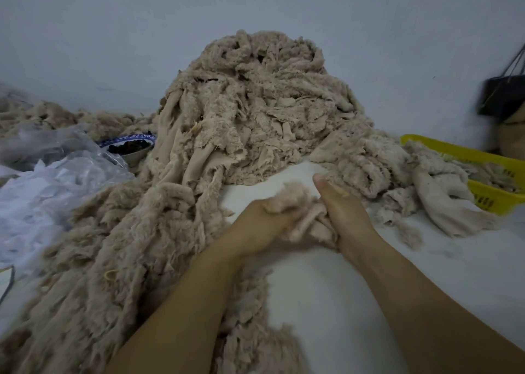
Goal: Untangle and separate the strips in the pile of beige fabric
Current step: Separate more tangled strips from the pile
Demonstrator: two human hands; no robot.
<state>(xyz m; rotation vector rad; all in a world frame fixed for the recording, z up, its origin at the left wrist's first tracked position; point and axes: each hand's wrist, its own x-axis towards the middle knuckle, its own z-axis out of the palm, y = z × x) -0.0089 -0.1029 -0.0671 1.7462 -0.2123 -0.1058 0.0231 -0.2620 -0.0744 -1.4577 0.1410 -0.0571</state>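
A tall pile of tangled beige fabric strips (255, 104) rises at the back centre against the wall. Long fuzzy strips (119, 246) trail from it down the left side toward me. In front of the pile, both hands meet over a small bunch of beige strips (298, 212). My left hand (255, 223) grips the bunch from the left with curled fingers. My right hand (343, 209) holds it from the right, thumb pointing up. Part of the bunch is hidden between the palms.
The white table surface (326, 288) lies under my arms. A yellow plastic basket (483, 180) with beige strips sits at the right. Clear plastic bags (51, 175) and a blue-rimmed bowl (130, 146) with dark contents are at the left. A dark bag (502, 95) hangs at far right.
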